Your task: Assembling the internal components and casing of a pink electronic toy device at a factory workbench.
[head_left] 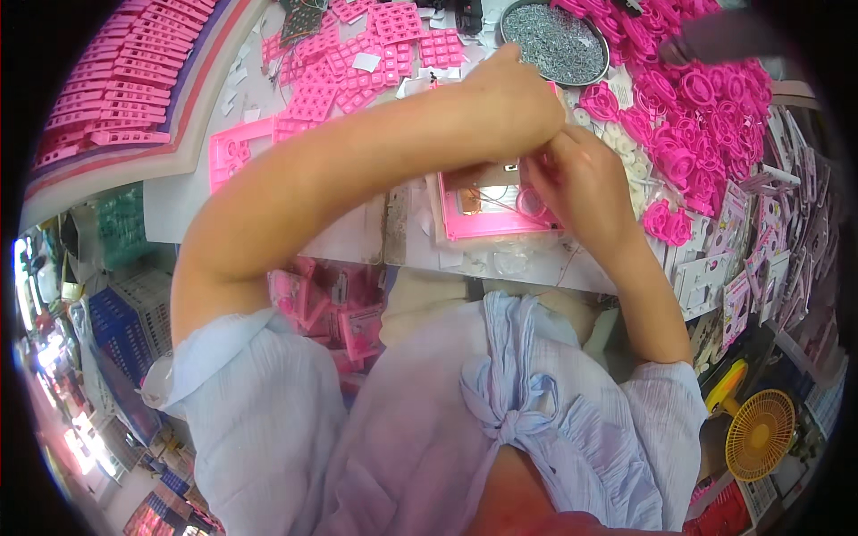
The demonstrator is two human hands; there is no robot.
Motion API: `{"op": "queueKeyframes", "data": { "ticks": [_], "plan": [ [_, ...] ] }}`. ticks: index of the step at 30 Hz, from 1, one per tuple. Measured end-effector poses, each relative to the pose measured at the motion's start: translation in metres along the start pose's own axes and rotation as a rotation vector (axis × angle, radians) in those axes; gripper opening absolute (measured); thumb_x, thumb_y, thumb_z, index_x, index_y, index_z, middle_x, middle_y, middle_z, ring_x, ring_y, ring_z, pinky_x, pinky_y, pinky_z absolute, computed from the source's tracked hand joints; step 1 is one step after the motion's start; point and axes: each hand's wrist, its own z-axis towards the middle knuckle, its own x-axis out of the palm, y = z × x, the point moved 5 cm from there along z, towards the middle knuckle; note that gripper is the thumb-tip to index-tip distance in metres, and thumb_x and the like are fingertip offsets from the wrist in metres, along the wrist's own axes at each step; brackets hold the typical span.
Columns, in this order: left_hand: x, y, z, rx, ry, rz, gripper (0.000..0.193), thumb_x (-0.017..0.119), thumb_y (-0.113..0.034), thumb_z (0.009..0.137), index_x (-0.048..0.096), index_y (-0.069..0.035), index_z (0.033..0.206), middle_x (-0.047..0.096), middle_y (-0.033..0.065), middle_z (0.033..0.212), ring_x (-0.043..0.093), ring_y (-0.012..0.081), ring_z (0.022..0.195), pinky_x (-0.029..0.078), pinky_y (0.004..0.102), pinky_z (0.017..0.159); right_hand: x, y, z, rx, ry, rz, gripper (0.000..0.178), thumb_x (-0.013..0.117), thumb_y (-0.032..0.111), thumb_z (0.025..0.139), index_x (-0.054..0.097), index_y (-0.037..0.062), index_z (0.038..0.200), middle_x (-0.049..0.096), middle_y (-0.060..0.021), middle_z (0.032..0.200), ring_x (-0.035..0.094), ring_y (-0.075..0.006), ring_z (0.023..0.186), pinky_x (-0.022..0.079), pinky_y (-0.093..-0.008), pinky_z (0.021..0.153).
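Observation:
A pink plastic casing [483, 223], open and with thin wires inside, lies on the worktable in front of me. My left hand [520, 96] reaches across from the left over the casing's far part, close to the bowl of screws; its fingers are curled and mostly hidden. Against it, at the casing's right side, is my right hand [585, 183], fingertips pinched together. Whatever lies between the fingers is too covered to make out. My left forearm hides part of the casing and of the table.
Pink keypad pieces [375, 54] spread over the far table. A round bowl of small metal screws [559, 45] stands behind my hands. Pink ring-shaped parts [693, 125] heap at the right. Stacked pink panels [125, 80] fill the left, and a yellow fan [760, 433] stands lower right.

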Motion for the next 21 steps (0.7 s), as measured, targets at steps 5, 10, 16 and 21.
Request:
{"op": "queueKeyframes", "data": {
  "ticks": [5,10,16,21],
  "plan": [
    [0.021,0.036,0.002,-0.314,-0.052,-0.224,0.017,0.080,-0.022,0.077,0.073,-0.008,0.082,0.072,0.0114,0.083,0.071,0.0315,0.087,0.054,0.0421,0.070,-0.006,-0.001,0.015,-0.063,0.090,-0.140,0.010,0.068,0.009,0.081,0.061,0.0013,0.083,0.063,-0.0179,0.084,0.063,-0.0387,0.079,0.051,-0.0485,0.070],
    [0.021,0.044,-0.014,-0.331,-0.082,-0.517,0.017,0.079,-0.020,0.077,0.073,-0.005,0.084,0.072,0.0126,0.080,0.071,0.0276,0.078,0.054,0.0404,0.072,-0.007,-0.010,0.027,-0.165,0.099,-0.137,0.011,0.068,0.005,0.078,0.058,0.0008,0.080,0.060,-0.0180,0.080,0.061,-0.0393,0.074,0.050,-0.0499,0.067],
    [0.025,0.046,-0.016,-0.338,-0.131,-0.579,0.019,0.078,-0.019,0.078,0.074,-0.004,0.089,0.073,0.0133,0.083,0.071,0.0266,0.078,0.055,0.0397,0.073,-0.013,-0.002,0.027,-0.305,-0.097,-0.192,0.021,0.069,0.005,0.079,0.061,0.0031,0.097,0.061,-0.0142,0.082,0.060,-0.0353,0.083,0.051,-0.0450,0.072],
    [0.025,0.046,-0.019,-0.335,-0.176,-0.570,0.018,0.077,-0.017,0.078,0.075,-0.004,0.089,0.073,0.0136,0.083,0.071,0.0271,0.079,0.055,0.0393,0.072,-0.004,-0.012,0.028,-0.133,0.086,-0.010,0.016,0.072,0.007,0.080,0.063,0.0049,0.093,0.064,-0.0089,0.098,0.057,-0.0318,0.097,0.051,-0.0416,0.079]
  ]
}}
